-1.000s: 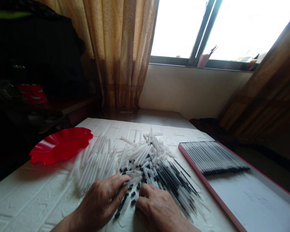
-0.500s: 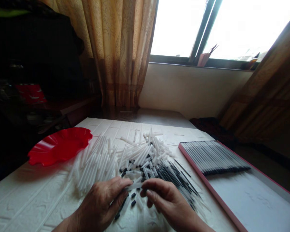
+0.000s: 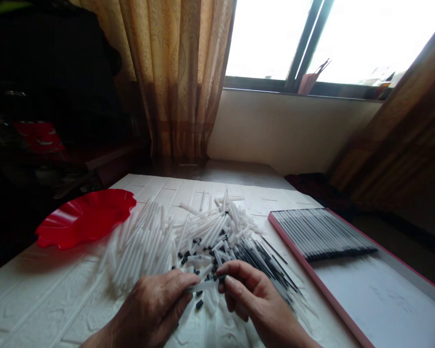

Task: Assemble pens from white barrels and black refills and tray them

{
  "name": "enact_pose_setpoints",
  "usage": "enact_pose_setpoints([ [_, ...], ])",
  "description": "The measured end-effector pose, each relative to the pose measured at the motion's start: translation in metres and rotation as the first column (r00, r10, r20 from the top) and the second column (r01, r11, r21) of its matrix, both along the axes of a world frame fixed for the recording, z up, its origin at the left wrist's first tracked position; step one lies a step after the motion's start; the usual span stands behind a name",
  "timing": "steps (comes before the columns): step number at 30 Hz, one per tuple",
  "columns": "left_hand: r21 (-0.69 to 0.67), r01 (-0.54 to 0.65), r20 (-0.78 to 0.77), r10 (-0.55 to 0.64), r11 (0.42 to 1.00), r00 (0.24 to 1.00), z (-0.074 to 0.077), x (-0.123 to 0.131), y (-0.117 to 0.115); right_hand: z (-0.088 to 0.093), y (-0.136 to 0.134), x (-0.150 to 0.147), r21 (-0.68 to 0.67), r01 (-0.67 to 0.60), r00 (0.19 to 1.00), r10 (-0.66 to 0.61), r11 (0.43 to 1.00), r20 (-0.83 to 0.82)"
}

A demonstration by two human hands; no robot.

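Observation:
My left hand (image 3: pixel 159 302) is closed, pinching a short translucent white plastic tube (image 3: pixel 205 286) between thumb and forefinger. At the tube's right end, my right hand (image 3: pixel 252 297) pinches a small black plug (image 3: pixel 222 278) in its fingertips. Whether the plug sits in the tube I cannot tell. Just under the hands lie loose black plugs (image 3: pixel 199 304) and short clear tubes (image 3: pixel 209 303). Beyond my left hand is a heap of long translucent tubes (image 3: pixel 141 246). Past my right hand lie thin black ink refills (image 3: pixel 264 263).
A red wavy-rimmed plastic dish (image 3: pixel 87 217) stands on the left of the white brick-patterned table cover (image 3: pixel 50 295). At the right, a pink-edged shallow box (image 3: pixel 308 270) holds a row of black-ended pens (image 3: pixel 329 232). More short white tubes (image 3: pixel 235 220) are piled at the middle.
A black plug now shows in my right fingertips at the tube's end. My right hand has shifted slightly up and right, and the tube in my left hand is more exposed.

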State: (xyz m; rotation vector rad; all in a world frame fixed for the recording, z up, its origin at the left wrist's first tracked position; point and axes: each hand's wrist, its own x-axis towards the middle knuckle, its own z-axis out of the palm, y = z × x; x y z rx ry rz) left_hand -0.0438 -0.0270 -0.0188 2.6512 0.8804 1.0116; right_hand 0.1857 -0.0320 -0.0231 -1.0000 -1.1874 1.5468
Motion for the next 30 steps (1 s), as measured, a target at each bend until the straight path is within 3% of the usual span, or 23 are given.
enact_pose_setpoints([
  [6,-0.036,0.006,-0.001,-0.006,0.999,1.0,0.002,0.0,0.0,-0.004,-0.004,-0.003,0.043,-0.007,0.999,0.005,0.999,0.046],
  [14,-0.018,0.011,-0.001,-0.011,1.0,1.0,0.006,0.004,0.0,0.011,-0.008,-0.001,0.1,-0.047,0.994,0.037,0.994,0.104],
  [18,-0.027,0.006,-0.029,-0.007,1.0,1.0,0.0,0.002,0.0,0.004,-0.009,-0.001,0.256,-0.013,0.979,-0.04,0.967,0.198],
  [20,-0.015,-0.001,-0.037,0.001,1.0,0.999,-0.002,0.002,0.001,0.0,-0.008,0.0,0.42,0.0,0.953,-0.127,0.908,0.277],
  [24,-0.015,-0.012,-0.051,0.011,1.0,0.999,-0.005,0.0,0.002,0.001,-0.005,0.002,0.678,-0.075,0.88,-0.271,0.731,0.39],
  [27,-0.023,-0.015,-0.067,0.013,1.0,0.998,-0.007,-0.001,0.002,0.005,-0.003,0.005,0.769,-0.167,0.818,-0.348,0.617,0.457],
  [30,-0.031,-0.011,-0.071,0.009,0.999,0.997,-0.007,0.0,0.002,0.009,-0.003,0.007,0.802,-0.246,0.743,-0.426,0.544,0.517],
])
